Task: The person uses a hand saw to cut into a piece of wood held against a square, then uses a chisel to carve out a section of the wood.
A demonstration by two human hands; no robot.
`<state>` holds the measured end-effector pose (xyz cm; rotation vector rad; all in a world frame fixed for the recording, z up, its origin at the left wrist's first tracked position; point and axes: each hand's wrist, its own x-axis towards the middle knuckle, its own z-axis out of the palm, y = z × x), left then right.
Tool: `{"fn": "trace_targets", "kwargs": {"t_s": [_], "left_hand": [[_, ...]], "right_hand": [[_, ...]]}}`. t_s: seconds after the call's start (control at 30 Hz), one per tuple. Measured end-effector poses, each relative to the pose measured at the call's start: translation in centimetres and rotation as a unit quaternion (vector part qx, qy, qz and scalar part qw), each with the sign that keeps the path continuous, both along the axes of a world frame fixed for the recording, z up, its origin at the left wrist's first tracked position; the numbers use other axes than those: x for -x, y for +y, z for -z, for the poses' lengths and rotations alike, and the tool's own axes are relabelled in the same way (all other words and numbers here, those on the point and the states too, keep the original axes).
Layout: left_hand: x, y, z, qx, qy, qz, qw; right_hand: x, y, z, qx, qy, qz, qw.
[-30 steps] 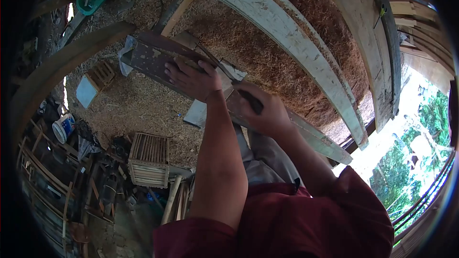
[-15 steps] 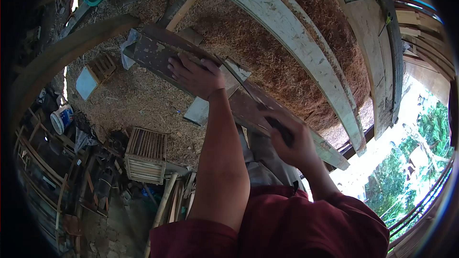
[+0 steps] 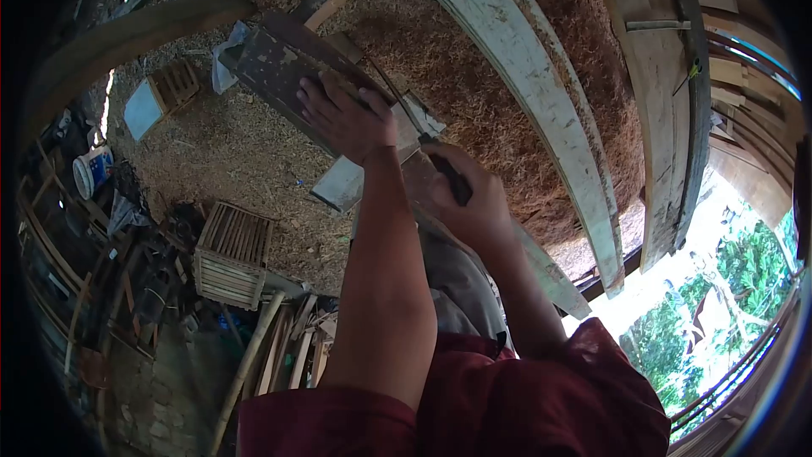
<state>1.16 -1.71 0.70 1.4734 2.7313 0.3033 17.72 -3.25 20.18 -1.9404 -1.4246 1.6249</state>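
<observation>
My left hand point(image 3: 351, 123) lies with its fingers spread on a dark brown board point(image 3: 275, 63) with worn, chipped paint. A small piece of lighter wood point(image 3: 340, 83) shows by its fingertips. To the right, my right hand point(image 3: 475, 199) is wrapped round the black handle of a saw-like tool point(image 3: 448, 171). Its thin blade is seen nearly edge-on and runs up and left, close beside my left hand. A pale flat piece point(image 3: 340, 184) sticks out from under the board, below my left wrist.
Long curved planks point(image 3: 541, 101) stretch along the right. Shavings point(image 3: 220, 148) cover the ground. A slatted wooden crate point(image 3: 233, 258) stands at lower left, with a smaller crate point(image 3: 173, 89) above it and a white-and-blue bucket point(image 3: 91, 171) at far left. A curved beam point(image 3: 127, 38) crosses the upper left.
My right hand and the tool have moved up and left, nearer my left hand, which stays on the board. The whole view has shifted a little.
</observation>
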Motion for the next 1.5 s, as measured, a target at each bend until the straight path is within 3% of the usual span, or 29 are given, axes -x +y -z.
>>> {"fn": "trace_targets", "kwargs": {"t_s": [0.07, 0.17, 0.3, 0.47, 0.5, 0.6, 0.63, 0.8, 1.03, 1.13, 1.23, 1.33, 1.5], "left_hand": [[0.2, 0.0, 0.3, -0.001, -0.002, 0.003, 1.0], [0.3, 0.1, -0.1, 0.011, -0.006, 0.003, 1.0], [0.0, 0.1, 0.1, -0.008, -0.009, -0.001, 1.0], [0.3, 0.0, 0.3, 0.001, -0.01, -0.002, 1.0], [0.3, 0.0, 0.4, 0.0, -0.016, -0.004, 1.0], [0.0, -0.2, 0.6, -0.004, -0.025, -0.007, 1.0], [-0.1, -0.1, 0.6, -0.004, -0.019, -0.007, 1.0], [0.2, -0.1, 1.0, 0.004, -0.024, -0.007, 1.0], [0.0, 0.1, 0.0, 0.003, -0.048, -0.025, 0.999], [0.1, -0.2, 0.3, 0.008, -0.04, -0.021, 0.999], [0.4, -0.1, 0.4, 0.01, -0.034, -0.027, 0.999], [0.3, 0.2, 0.4, -0.001, -0.043, -0.031, 0.999], [0.1, -0.5, 0.5, 0.007, -0.041, -0.037, 0.998]], "right_hand": [[-0.5, -0.4, -0.2, -0.008, 0.014, 0.018, 1.0], [-3.3, -1.6, -5.2, 0.052, 0.049, 0.013, 0.997], [-0.2, -0.4, -0.5, 0.032, 0.014, 0.009, 0.999], [-2.7, -1.9, -5.6, 0.056, 0.039, 0.026, 0.997], [-3.6, -2.9, -4.8, 0.005, 0.014, 0.011, 1.0], [-0.7, -0.7, 0.4, 0.041, 0.013, 0.042, 0.998], [-0.1, 0.3, 2.3, 0.094, 0.078, 0.073, 0.99], [-2.8, -2.9, -4.2, 0.012, 0.028, 0.008, 1.0], [-0.8, -0.9, 0.9, 0.023, 0.032, 0.006, 0.999], [-3.7, -4.4, -2.4, -0.001, 0.055, 0.014, 0.998], [-2.5, -4.0, -1.7, -0.011, 0.007, -0.047, 0.999], [0.0, -0.3, 1.4, 0.064, 0.039, 0.018, 0.997], [-3.7, -3.9, -3.4, -0.008, 0.038, -0.001, 0.999]]}}
